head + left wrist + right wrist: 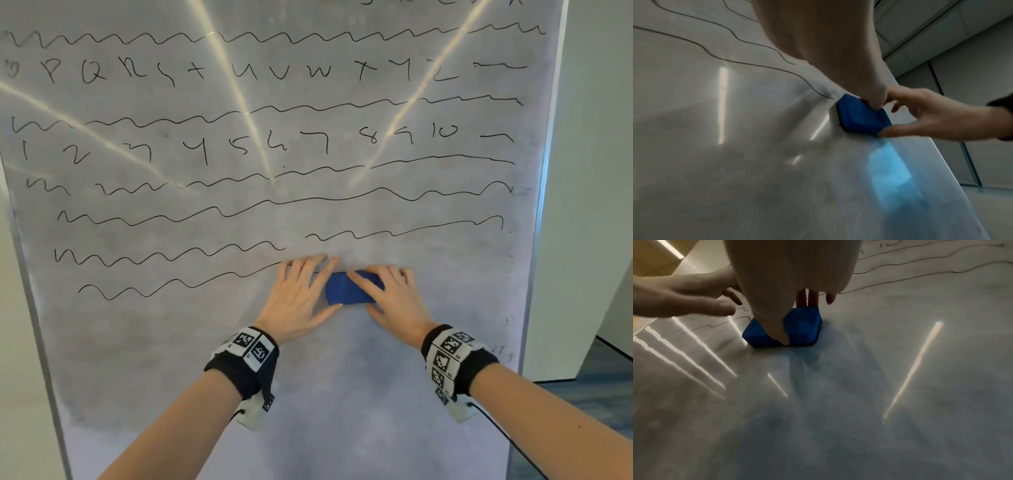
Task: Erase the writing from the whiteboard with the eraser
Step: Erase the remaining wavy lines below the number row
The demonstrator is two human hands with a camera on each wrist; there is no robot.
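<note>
A whiteboard (308, 394) stands upright before me, covered in black letters, numbers and wavy lines (178, 284) on its upper part; its lower part shows only grey smears. The blue eraser (342, 291) lies flat against the board at the right end of the lowest wavy line. My right hand (383, 294) grips the eraser (803, 326), fingers over its top edge and thumb under it. My left hand (305, 287) lies spread on the board just left of the eraser (861, 118), fingers straight, thumb close to its left end; whether it touches, I cannot tell.
The board's metal frame runs down the right edge (544, 205) and the left edge (30, 308). A white wall (589, 171) stands to the right, with bluish floor (599, 394) below it. A thin black cable (496, 428) hangs from my right wristband.
</note>
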